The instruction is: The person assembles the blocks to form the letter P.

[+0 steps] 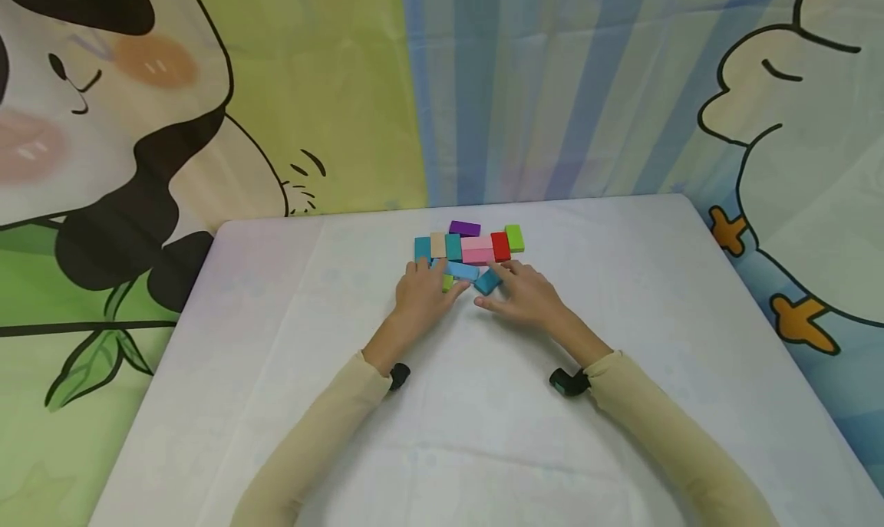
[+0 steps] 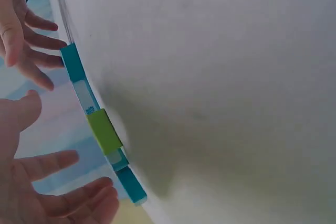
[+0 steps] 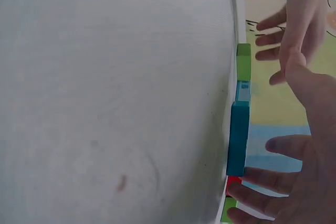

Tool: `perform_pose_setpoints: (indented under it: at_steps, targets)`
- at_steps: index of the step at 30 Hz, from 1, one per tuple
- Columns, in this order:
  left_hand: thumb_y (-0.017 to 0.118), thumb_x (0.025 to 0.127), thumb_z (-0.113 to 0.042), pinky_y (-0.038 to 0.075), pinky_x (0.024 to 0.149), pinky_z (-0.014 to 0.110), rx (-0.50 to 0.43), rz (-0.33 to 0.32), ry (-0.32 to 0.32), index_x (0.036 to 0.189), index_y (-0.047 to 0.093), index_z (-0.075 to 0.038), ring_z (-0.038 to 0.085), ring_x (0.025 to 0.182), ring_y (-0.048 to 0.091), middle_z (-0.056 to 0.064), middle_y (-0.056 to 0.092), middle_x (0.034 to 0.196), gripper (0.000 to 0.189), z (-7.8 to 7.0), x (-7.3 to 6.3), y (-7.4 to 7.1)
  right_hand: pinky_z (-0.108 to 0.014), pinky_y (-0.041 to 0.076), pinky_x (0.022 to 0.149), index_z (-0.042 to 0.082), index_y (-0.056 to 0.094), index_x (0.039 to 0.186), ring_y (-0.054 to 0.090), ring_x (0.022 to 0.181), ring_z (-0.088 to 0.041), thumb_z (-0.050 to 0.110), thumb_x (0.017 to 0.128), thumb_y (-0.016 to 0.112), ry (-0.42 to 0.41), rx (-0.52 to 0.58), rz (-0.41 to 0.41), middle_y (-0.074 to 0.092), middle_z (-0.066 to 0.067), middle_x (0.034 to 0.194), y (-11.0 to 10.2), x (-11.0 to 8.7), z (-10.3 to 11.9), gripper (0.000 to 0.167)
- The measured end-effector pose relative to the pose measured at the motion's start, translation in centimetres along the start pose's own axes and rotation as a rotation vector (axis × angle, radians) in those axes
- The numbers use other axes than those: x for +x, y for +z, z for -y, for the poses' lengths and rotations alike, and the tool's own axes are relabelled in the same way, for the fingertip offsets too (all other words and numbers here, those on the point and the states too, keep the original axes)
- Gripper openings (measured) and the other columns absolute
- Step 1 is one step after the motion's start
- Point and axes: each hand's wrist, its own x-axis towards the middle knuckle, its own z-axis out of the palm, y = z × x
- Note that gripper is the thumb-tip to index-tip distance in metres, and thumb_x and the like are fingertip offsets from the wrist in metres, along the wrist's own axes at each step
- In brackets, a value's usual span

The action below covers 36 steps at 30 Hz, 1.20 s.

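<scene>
A cluster of small coloured blocks lies at the table's far side. My left hand, fingers spread and loosely bent, hovers at its near left, close to a light blue block and a small green block. My right hand is at the near right, fingers extended, its fingertips right at a slanted dark blue block. Neither hand curls round a block. Behind them are a teal block, a beige block, another teal block, pink blocks and a red block.
A purple block lies behind the cluster, and a bright green block sits at its right end. The white-covered table meets a printed cartoon backdrop just past the blocks. Black wrist cameras sit at both cuffs.
</scene>
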Motion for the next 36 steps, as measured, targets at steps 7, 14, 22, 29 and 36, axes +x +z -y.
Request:
perform_pose_setpoints:
  at_steps: [7, 14, 22, 29, 36]
  targets:
    - [0.049, 0.094, -0.058, 0.056, 0.089, 0.043, 0.120, 0.090, -0.004, 0.125, 0.062, -0.004, 0.033, 0.106, 0.062, 0.020, 0.068, 0.112, 0.063, -1.6, 1.8, -0.3, -0.042, 0.057, 0.080, 0.010, 0.063, 0.128, 0.058, 0.104, -0.029, 0.058, 0.083, 0.066, 0.001, -0.004, -0.054, 0.059, -0.016, 0.122, 0.6, 0.8, 0.7, 0.066]
    - [0.054, 0.092, -0.057, 0.053, 0.068, 0.025, 0.236, 0.095, -0.016, 0.101, 0.068, -0.006, 0.019, 0.076, 0.061, 0.006, 0.064, 0.074, 0.055, -3.4, 2.7, 0.1, -0.028, 0.049, 0.060, 0.010, 0.066, 0.109, 0.054, 0.085, -0.023, 0.042, 0.081, 0.076, -0.012, -0.060, -0.047, 0.058, -0.012, 0.098, 0.5, 1.4, 0.8, 0.044]
    - [0.055, 0.091, -0.058, 0.038, 0.056, 0.022, 0.310, 0.073, -0.047, 0.088, 0.067, -0.008, 0.015, 0.066, 0.055, 0.001, 0.049, 0.060, 0.052, -4.2, 3.1, 0.3, -0.041, 0.059, 0.078, 0.012, 0.066, 0.116, 0.059, 0.098, -0.028, 0.036, 0.081, 0.078, 0.043, -0.004, 0.072, 0.061, -0.016, 0.113, -0.7, 1.6, -0.5, 0.044]
    - [0.062, 0.089, -0.051, 0.059, 0.081, 0.034, 0.119, 0.123, -0.018, 0.120, 0.060, -0.001, 0.028, 0.102, 0.060, 0.017, 0.066, 0.106, 0.059, -2.8, 2.4, 0.5, -0.046, 0.055, 0.091, 0.008, 0.065, 0.119, 0.057, 0.110, -0.033, 0.028, 0.082, 0.078, 0.022, 0.103, 0.074, 0.060, -0.021, 0.125, -1.0, 1.5, -2.1, 0.044]
    - [0.069, 0.086, -0.047, 0.054, 0.096, 0.045, -0.048, 0.151, 0.083, 0.130, 0.055, 0.001, 0.033, 0.122, 0.051, 0.022, 0.054, 0.135, 0.066, -0.6, 1.4, 0.5, -0.046, 0.053, 0.095, 0.006, 0.064, 0.122, 0.056, 0.112, -0.032, 0.029, 0.082, 0.078, -0.005, 0.131, 0.072, 0.060, -0.020, 0.126, -1.1, 1.4, -2.8, 0.049]
